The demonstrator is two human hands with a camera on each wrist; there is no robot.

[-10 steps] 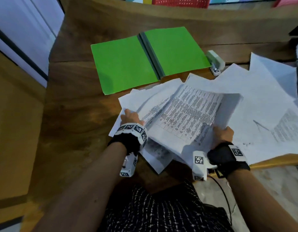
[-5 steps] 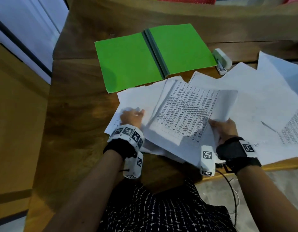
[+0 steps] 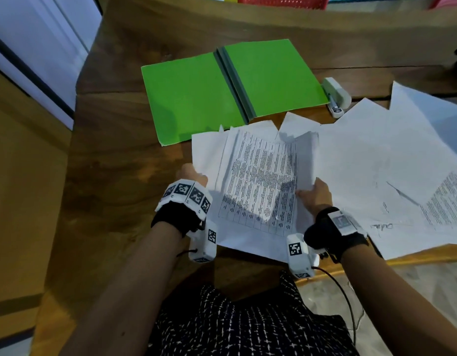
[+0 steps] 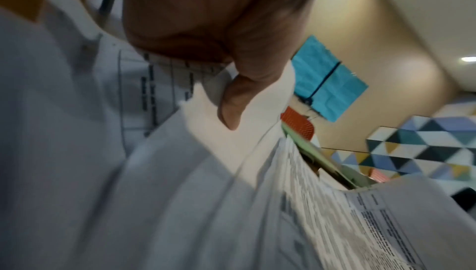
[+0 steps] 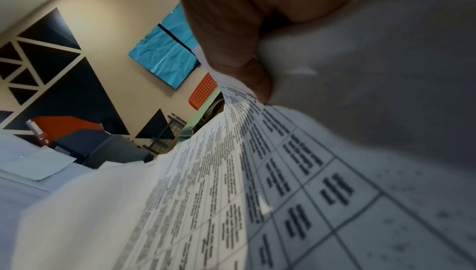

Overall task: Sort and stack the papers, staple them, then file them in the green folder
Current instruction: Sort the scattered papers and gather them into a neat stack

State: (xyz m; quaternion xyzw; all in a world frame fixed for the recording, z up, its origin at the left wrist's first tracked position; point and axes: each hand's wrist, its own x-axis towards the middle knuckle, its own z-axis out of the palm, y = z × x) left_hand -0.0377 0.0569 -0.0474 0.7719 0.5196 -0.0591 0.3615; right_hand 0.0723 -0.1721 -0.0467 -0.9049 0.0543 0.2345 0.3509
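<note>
A bundle of white papers [image 3: 258, 181] with a printed table on top sits at the near middle of the wooden desk. My left hand [image 3: 192, 176] grips its left edge, thumb [image 4: 231, 109] lying on the sheets [image 4: 180, 193]. At the bundle's right edge my right hand [image 3: 312, 194] pinches the printed sheet [image 5: 283, 183], whose right side curls up. The green folder [image 3: 230, 88] lies open and flat just beyond the bundle. A pale stapler [image 3: 335, 96] rests by the folder's right edge.
Loose white sheets [image 3: 392, 176] spread over the right side of the desk [image 3: 114, 163], some overhanging its near edge. A raised wooden ledge [image 3: 248, 24] runs behind the folder. A wall and window frame stand at the left.
Both hands have pulled the bundle closer together and squared it, so it now lies more upright in front of me. The printed sheet's right edge has curled upward.
</note>
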